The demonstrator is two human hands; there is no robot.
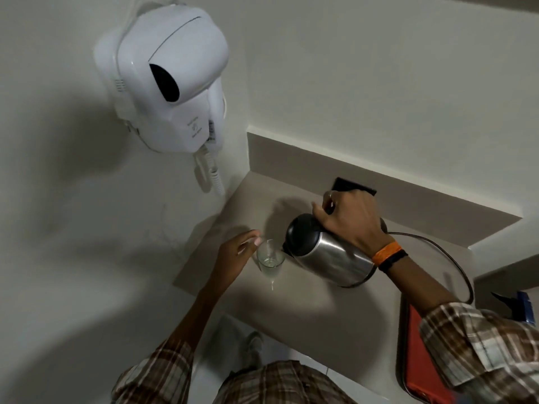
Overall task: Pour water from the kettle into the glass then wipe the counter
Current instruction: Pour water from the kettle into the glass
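A steel kettle (pixel 332 258) with a black lid is tipped far to the left, its spout over the rim of a clear glass (pixel 269 256) that stands on the beige counter (pixel 306 304). A little water sits in the glass. My right hand (pixel 348 218) grips the kettle's handle from above; an orange band and a black band circle that wrist. My left hand (pixel 236 256) holds the glass by its left side, fingers curled round it.
A white wall-mounted hair dryer (pixel 172 83) with a coiled cord hangs on the left wall above the counter's corner. A black cord (pixel 449 255) loops across the counter at the right. A tray with a red inside (pixel 420 360) lies at the near right, a blue item (pixel 525 307) beyond it.
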